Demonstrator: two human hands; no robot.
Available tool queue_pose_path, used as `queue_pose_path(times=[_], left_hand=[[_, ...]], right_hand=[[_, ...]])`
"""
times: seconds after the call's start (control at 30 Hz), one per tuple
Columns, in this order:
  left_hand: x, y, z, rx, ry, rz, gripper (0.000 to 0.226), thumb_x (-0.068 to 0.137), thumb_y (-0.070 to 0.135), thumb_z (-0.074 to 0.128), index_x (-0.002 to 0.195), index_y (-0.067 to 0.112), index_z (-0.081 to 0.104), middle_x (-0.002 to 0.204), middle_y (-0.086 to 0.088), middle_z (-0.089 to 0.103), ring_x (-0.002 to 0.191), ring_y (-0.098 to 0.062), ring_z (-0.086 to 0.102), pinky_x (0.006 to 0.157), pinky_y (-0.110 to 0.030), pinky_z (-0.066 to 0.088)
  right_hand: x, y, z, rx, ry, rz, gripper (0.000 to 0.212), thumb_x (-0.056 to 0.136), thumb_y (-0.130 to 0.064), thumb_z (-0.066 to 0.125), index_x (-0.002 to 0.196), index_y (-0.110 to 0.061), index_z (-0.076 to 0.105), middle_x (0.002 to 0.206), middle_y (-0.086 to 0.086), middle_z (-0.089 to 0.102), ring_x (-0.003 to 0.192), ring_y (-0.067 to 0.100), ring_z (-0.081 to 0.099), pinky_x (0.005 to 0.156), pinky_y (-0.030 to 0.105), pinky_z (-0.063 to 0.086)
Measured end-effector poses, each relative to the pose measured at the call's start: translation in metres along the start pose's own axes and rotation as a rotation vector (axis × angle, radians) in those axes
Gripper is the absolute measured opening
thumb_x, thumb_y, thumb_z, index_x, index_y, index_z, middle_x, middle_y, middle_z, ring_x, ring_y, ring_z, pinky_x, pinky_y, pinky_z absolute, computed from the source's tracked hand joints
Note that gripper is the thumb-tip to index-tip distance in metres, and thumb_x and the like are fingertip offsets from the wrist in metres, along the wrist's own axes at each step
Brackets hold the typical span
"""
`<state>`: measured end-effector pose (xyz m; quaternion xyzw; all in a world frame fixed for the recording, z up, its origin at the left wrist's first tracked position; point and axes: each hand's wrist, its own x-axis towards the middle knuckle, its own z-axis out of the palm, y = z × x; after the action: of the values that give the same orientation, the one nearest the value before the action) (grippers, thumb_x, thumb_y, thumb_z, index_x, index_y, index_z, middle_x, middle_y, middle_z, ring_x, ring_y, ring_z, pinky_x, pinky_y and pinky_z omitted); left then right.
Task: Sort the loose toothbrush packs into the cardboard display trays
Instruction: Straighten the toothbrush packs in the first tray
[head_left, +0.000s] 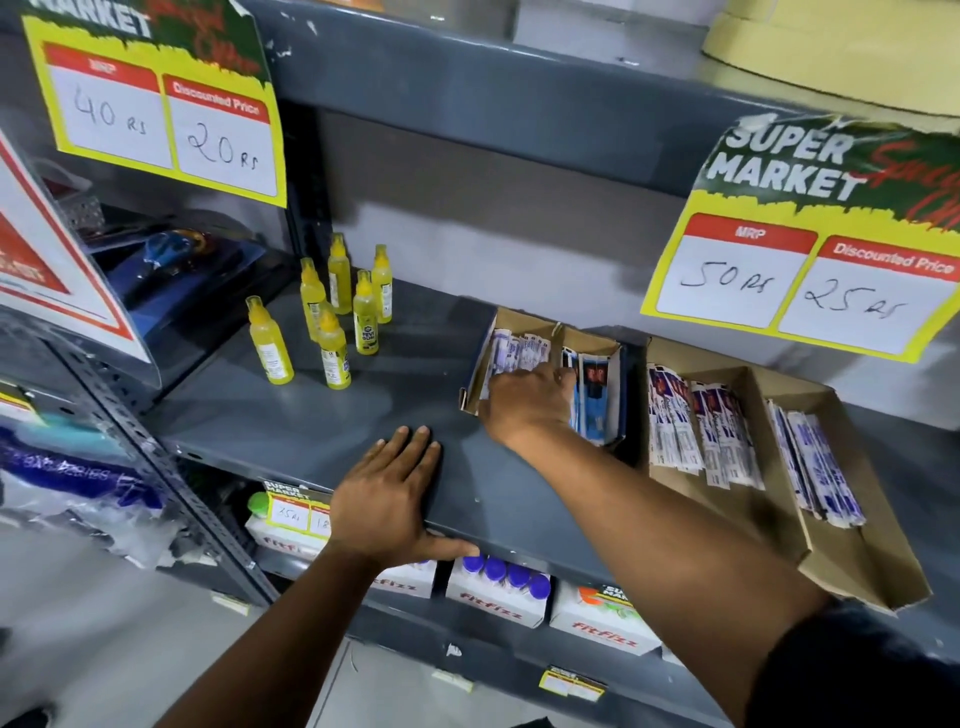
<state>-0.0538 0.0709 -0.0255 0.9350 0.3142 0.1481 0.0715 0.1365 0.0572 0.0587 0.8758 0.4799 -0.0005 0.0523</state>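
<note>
Two cardboard display trays stand on the grey shelf. The smaller tray (592, 340) has two compartments with toothbrush packs (519, 345) standing in them. My right hand (530, 400) reaches into its left compartment, fingers on the packs; whether it grips one I cannot tell. The larger tray (852, 551) to the right holds two rows of white and blue toothbrush packs (696, 426) lying flat. My left hand (389, 493) rests flat on the shelf's front edge, fingers spread, thumb under the lip, holding nothing.
Several yellow glue bottles (332, 322) stand upright on the shelf's left part. Bare shelf surface (415, 364) lies between them and the trays. Price signs (810, 244) hang from the shelf above. Fitfizz boxes (493, 597) sit on the shelf below.
</note>
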Motion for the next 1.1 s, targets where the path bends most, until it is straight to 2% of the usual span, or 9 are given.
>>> queue_pose_path(times=[0.1,0.27,0.4,0.5,0.57,0.63,0.73,0.93,1.1], left_hand=[[-0.001,0.0,0.0,-0.009,0.02,0.011,0.121,0.05,0.099,0.049,0.126,0.006,0.062,0.137,-0.013,0.056,0.128,-0.033,0.051,0.104,-0.048,0.042],[-0.001,0.001,0.0,-0.032,0.066,0.027,0.118,0.052,0.098,0.049,0.122,0.004,0.064,0.134,-0.015,0.058,0.125,-0.035,0.054,0.102,-0.048,0.043],[0.0,0.001,0.001,-0.022,0.069,0.048,0.118,0.052,0.097,0.049,0.12,0.003,0.065,0.133,-0.016,0.059,0.123,-0.036,0.055,0.103,-0.048,0.042],[-0.001,0.0,0.003,-0.009,0.06,0.049,0.118,0.052,0.097,0.051,0.121,0.002,0.064,0.134,-0.017,0.058,0.124,-0.037,0.054,0.104,-0.049,0.04],[-0.001,-0.001,0.004,-0.007,0.046,0.044,0.119,0.052,0.097,0.05,0.123,0.002,0.063,0.135,-0.017,0.057,0.124,-0.037,0.053,0.105,-0.049,0.039],[-0.001,-0.001,0.003,-0.003,0.034,0.042,0.118,0.054,0.097,0.048,0.124,0.003,0.063,0.135,-0.017,0.057,0.125,-0.037,0.053,0.106,-0.049,0.037],[-0.001,-0.002,0.003,-0.001,0.014,0.04,0.119,0.054,0.097,0.048,0.125,0.004,0.062,0.136,-0.017,0.056,0.126,-0.036,0.052,0.106,-0.049,0.037],[0.0,-0.003,0.003,-0.008,-0.035,0.027,0.121,0.052,0.098,0.048,0.126,0.003,0.061,0.138,-0.017,0.055,0.127,-0.036,0.051,0.106,-0.049,0.038],[0.0,-0.002,0.001,-0.021,-0.057,0.018,0.123,0.052,0.099,0.047,0.128,0.004,0.059,0.139,-0.015,0.054,0.13,-0.033,0.049,0.107,-0.047,0.037]], right_hand=[[0.003,-0.004,0.002,0.04,-0.041,0.055,0.023,0.08,-0.025,0.056,0.1,-0.025,0.065,0.114,0.007,0.067,0.127,0.037,0.035,0.097,0.054,0.022],[0.006,-0.007,0.001,0.164,-0.09,0.129,0.021,0.079,-0.02,0.057,0.099,-0.024,0.062,0.116,0.008,0.065,0.139,0.04,0.016,0.101,0.059,0.018],[0.006,-0.009,-0.002,0.22,-0.106,0.213,0.008,0.078,-0.017,0.062,0.079,-0.019,0.054,0.115,0.01,0.065,0.141,0.037,0.014,0.1,0.057,0.021],[0.009,-0.01,-0.005,0.284,-0.152,0.276,0.019,0.075,-0.016,0.063,0.068,-0.016,0.046,0.111,0.01,0.065,0.139,0.035,0.021,0.1,0.056,0.02],[0.011,-0.01,-0.006,0.329,-0.165,0.304,0.019,0.073,-0.016,0.066,0.081,-0.016,0.049,0.117,0.01,0.063,0.14,0.035,0.023,0.101,0.056,0.019],[0.012,-0.009,-0.007,0.385,-0.158,0.315,0.03,0.071,-0.02,0.067,0.093,-0.02,0.046,0.115,0.007,0.063,0.136,0.034,0.03,0.1,0.054,0.021],[0.012,-0.007,-0.006,0.431,-0.033,0.318,0.039,0.071,-0.029,0.067,0.103,-0.024,0.048,0.113,0.004,0.065,0.134,0.032,0.035,0.101,0.055,0.019],[-0.004,-0.012,-0.005,0.358,0.097,0.151,0.061,0.073,-0.048,0.066,0.125,-0.025,0.046,0.119,0.013,0.063,0.13,0.034,0.039,0.108,0.058,0.01],[-0.022,-0.011,0.001,0.192,0.16,0.042,0.028,0.077,-0.03,0.062,0.104,-0.022,0.065,0.102,0.008,0.065,0.118,0.036,0.043,0.109,0.064,0.005]])
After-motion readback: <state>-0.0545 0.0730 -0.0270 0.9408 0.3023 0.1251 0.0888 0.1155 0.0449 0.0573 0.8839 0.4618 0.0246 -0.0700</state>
